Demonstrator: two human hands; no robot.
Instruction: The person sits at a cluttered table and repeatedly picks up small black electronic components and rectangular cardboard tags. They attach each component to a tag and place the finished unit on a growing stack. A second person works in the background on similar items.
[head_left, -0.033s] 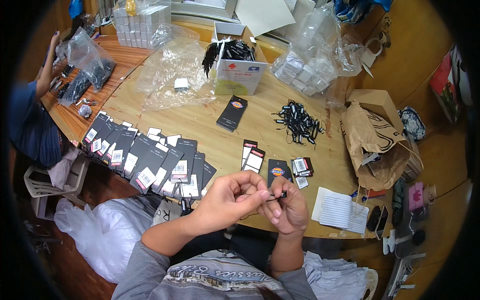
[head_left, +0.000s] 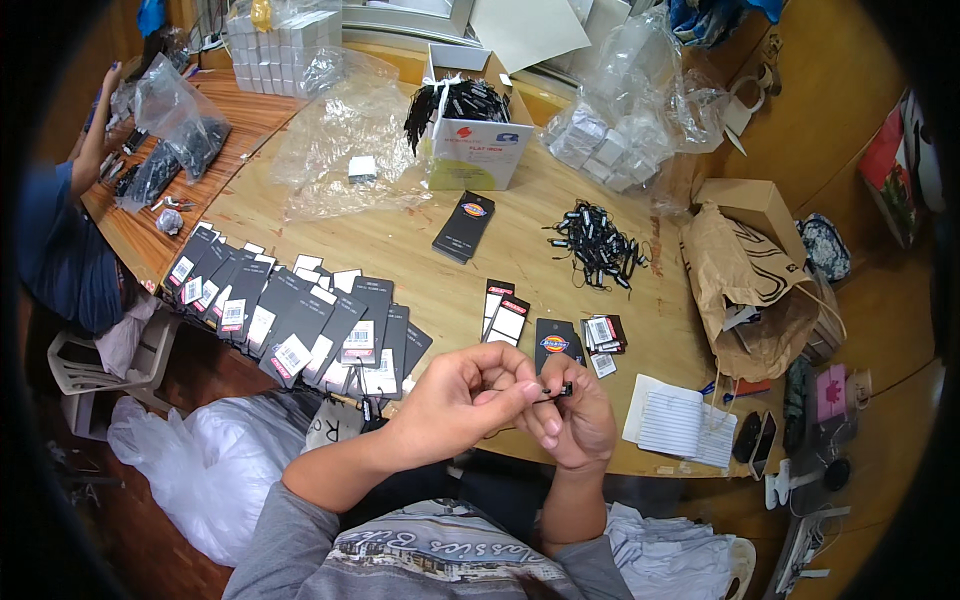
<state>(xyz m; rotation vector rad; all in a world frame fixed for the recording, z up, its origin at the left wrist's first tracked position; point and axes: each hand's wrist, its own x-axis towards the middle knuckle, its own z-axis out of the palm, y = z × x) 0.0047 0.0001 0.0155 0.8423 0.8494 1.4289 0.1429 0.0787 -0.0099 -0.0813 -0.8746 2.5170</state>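
Both my hands meet above the front edge of the table. My left hand (head_left: 455, 405) is closed, thumb and fingers pinching one end of a small black tag string (head_left: 565, 388). Its dark plastic end sits between the thumb and forefinger of my right hand (head_left: 580, 425), also closed. Just beyond the fingers lie a black hang tag (head_left: 556, 338) with a colored logo, small barcode labels (head_left: 603, 333) and two white-and-black tags (head_left: 508, 318). To the left, many black hang tags with barcode stickers (head_left: 300, 325) lie overlapped along the edge.
A pile of black tag strings (head_left: 597, 243) lies at the right, with more in an open carton (head_left: 475, 155) at the back. A stack of black tags (head_left: 463, 227) is mid-table. Rightward stand a paper bag (head_left: 745, 290) and a notebook (head_left: 680, 422). Another person (head_left: 65, 250) sits far left.
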